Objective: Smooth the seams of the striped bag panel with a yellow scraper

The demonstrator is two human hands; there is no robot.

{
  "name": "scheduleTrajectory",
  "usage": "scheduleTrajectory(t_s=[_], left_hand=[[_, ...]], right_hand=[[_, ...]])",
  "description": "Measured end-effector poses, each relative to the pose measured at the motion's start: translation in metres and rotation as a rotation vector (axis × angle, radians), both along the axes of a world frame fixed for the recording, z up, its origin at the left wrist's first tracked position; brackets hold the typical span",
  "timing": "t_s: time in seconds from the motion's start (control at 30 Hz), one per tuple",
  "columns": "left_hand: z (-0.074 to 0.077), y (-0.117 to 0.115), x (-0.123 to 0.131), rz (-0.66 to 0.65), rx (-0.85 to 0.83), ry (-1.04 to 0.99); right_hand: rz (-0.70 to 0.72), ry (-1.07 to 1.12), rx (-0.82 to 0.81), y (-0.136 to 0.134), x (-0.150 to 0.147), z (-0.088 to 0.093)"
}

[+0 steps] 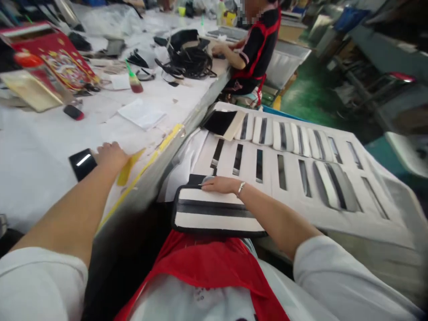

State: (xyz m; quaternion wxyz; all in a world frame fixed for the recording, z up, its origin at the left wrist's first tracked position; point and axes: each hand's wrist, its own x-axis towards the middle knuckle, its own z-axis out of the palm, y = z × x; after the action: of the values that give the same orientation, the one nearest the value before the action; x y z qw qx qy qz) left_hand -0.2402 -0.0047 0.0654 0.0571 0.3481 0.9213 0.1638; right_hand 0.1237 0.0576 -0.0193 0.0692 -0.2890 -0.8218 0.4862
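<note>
A flat white panel (217, 220) with a dark stripe and black edging lies across my lap, close to the red apron (214, 263). My right hand (222, 184) grips its upper edge, its fingers over the top; its underside is hidden. A dark piece sticks out behind that edge. On the white worktable, my left hand (112, 156) lies palm down beside a black phone (83, 164), which has a bright reflection on its screen. The left fingers are partly blurred and look spread on the tabletop, with nothing visible in them.
On my right, a slotted white board (270, 178) carries several striped panels (284, 136). Yellow tape (163, 142) edges the worktable. Beyond are paper (142, 113), a green-tipped bottle (134, 80), a red box (62, 58) and black straps (190, 58). A person (257, 49) sits at the far end.
</note>
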Motion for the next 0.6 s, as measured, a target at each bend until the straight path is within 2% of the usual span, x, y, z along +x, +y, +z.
scheduleTrajectory(t_s=[0.07, 0.13, 0.27, 0.33, 0.4, 0.47, 0.53, 0.6], left_hand=[[-0.002, 0.003, 0.025, -0.234, -0.077, 0.212], [-0.007, -0.002, 0.07, -0.579, -0.071, 0.322], [-0.029, -0.038, 0.192, -1.124, 0.036, 0.211], [-0.044, -0.056, 0.246, -1.343, 0.006, 0.178], [-0.057, -0.065, 0.286, -1.421, -0.081, 0.179], [-0.065, -0.064, 0.312, -1.424, -0.194, 0.188], [-0.069, -0.058, 0.328, -1.417, -0.282, 0.199], [-0.069, -0.05, 0.338, -1.416, -0.335, 0.216]], right_hand=[[0.037, -0.081, -0.005, 0.0, 0.004, 0.0], [0.027, -0.102, 0.066, -0.005, 0.019, 0.003], [-0.184, 0.042, 0.291, -0.029, 0.09, 0.019], [-0.255, 0.061, 0.381, -0.05, 0.136, 0.021], [-0.305, 0.018, 0.4, -0.076, 0.175, 0.013], [-0.423, -0.059, 0.336, -0.103, 0.2, -0.004], [-0.587, -0.106, 0.195, -0.126, 0.207, -0.024], [-0.693, -0.061, 0.036, -0.144, 0.201, -0.039]])
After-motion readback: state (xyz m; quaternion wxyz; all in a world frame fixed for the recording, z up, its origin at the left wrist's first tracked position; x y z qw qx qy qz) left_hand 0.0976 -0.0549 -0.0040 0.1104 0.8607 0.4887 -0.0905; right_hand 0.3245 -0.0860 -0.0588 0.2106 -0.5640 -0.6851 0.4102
